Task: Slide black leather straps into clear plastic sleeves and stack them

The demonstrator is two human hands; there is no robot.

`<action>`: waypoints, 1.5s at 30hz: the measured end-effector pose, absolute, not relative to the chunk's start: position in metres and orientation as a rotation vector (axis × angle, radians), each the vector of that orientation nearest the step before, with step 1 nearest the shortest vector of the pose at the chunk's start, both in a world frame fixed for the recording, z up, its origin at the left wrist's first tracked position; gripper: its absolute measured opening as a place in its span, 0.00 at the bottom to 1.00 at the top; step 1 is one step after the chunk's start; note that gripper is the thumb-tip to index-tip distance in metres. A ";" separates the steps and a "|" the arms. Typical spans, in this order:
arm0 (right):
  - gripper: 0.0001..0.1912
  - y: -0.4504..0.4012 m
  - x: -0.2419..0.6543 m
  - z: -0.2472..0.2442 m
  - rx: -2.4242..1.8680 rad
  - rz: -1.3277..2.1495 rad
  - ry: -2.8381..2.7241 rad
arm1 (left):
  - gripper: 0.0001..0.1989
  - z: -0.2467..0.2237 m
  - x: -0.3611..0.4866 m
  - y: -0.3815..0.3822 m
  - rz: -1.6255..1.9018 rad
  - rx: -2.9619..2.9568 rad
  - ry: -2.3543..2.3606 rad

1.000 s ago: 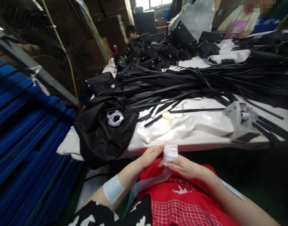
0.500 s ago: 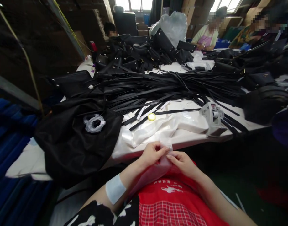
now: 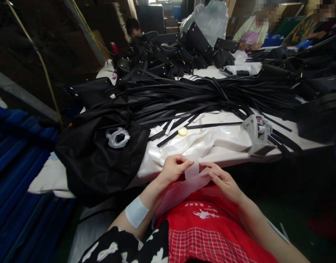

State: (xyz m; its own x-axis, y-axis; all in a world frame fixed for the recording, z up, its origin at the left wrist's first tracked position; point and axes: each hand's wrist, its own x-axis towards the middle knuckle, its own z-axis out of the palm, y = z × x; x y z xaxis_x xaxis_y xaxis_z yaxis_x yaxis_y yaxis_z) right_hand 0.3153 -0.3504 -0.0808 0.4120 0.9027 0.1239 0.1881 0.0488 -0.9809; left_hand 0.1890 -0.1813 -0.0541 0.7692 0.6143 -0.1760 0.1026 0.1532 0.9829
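Just beyond the red apron (image 3: 208, 215), my left hand (image 3: 173, 170) pinches a short white piece (image 3: 193, 168) of thin, see-through material between thumb and fingers. My right hand (image 3: 224, 181) has its thumb and fingers closed on the end of a longer translucent white strip (image 3: 181, 190), which runs down to the left across my lap. Both pieces meet between the hands; whether they are joined cannot be made out. Close ahead, a glossy white plastic sheet (image 3: 195, 142) lies along the table edge.
A grey tape dispenser (image 3: 257, 135) stands at the table edge, right. A yellow-rimmed disc (image 3: 182, 131), black straps (image 3: 178, 93) and black bags (image 3: 168, 54) lie ahead. Clear coiled tubing (image 3: 117, 138) rests on black cloth (image 3: 88, 160), left. Co-workers (image 3: 251, 33) sit across the table.
My hands have moved apart from a close pinch. The right one has shifted rightward with the long strip's end, opening a gap; the left keeps the short piece. The view has shifted slightly.
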 end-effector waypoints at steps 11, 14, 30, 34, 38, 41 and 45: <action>0.21 -0.343 0.298 -0.073 -1.515 0.759 -1.307 | 0.10 -0.037 0.189 -0.179 0.656 1.940 0.405; 0.21 -0.343 0.298 -0.077 -1.501 0.787 -1.304 | 0.10 -0.036 0.186 -0.174 0.701 1.988 0.402; 0.26 -0.344 0.295 -0.094 -1.532 0.678 -1.260 | 0.31 -0.058 0.193 -0.178 0.104 1.223 0.459; 0.26 -0.342 0.296 -0.098 -1.518 0.634 -1.296 | 0.23 -0.057 0.192 -0.178 0.146 1.414 0.438; 0.26 -0.343 0.295 -0.099 -1.564 0.608 -1.291 | 0.23 -0.051 0.196 -0.180 0.244 1.565 0.380; 0.25 -0.348 0.294 -0.096 -1.549 0.668 -1.292 | 0.22 -0.046 0.198 -0.186 0.244 1.648 0.381; 0.23 -0.354 0.297 -0.091 -1.512 0.756 -1.305 | 0.19 -0.050 0.199 -0.194 0.293 1.658 0.507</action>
State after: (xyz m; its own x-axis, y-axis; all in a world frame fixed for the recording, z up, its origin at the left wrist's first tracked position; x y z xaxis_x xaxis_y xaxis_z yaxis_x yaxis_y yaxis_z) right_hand 0.2968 -0.3545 -0.0909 0.2341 0.9633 0.1311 0.3655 0.0378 -0.9300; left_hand 0.1992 -0.1943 -0.0500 0.8684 0.4865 -0.0964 0.1587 -0.0884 0.9834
